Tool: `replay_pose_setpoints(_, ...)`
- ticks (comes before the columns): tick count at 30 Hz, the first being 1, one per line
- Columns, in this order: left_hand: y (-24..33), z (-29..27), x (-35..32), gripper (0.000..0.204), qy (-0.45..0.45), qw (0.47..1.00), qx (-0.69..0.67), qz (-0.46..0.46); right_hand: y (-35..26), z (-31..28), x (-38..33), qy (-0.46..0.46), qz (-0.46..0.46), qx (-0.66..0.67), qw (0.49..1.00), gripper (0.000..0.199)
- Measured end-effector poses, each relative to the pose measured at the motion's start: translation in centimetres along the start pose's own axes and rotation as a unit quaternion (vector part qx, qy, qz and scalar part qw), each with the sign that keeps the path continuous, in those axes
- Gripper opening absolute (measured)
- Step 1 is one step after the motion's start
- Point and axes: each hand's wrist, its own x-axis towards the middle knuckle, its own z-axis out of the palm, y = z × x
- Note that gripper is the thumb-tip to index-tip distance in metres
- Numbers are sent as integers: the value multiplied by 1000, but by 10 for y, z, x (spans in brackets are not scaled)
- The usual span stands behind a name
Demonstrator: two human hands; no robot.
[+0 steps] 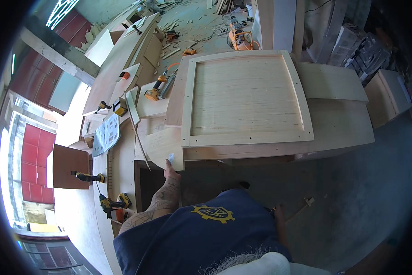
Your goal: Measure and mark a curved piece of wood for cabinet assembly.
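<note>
My left hand (171,172) grips the near corner of a small plywood piece with a curved edge (162,145). The thumb lies on top beside a pale label (171,158), and the fingers underneath are hidden. Just right of that piece lies a large framed plywood panel (247,96), its raised border strips dotted with small holes. My right hand (279,213) is low by my right side, dim and partly hidden by my body. Its fingers do not show clearly. A thin, narrow strip (137,130) stands along the left of the curved piece.
An orange nail gun (153,93) lies beyond the curved piece. Cordless drills (116,204) and a printed sheet (106,134) rest on the left bench. A wooden stick with a short crosspiece (302,207) is on the right. Wood scraps and cables litter the far floor.
</note>
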Motion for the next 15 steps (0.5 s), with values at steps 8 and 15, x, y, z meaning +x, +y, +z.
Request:
replay_pose_setpoints(8,67,-21,-35,51,55,942,-119,310,74,-101,28,-107,-32,-13,994,35)
replay_pose_setpoints(15,107,18,-215,58,89,914,-154,365,124,-243,18,31,318,334,887,17)
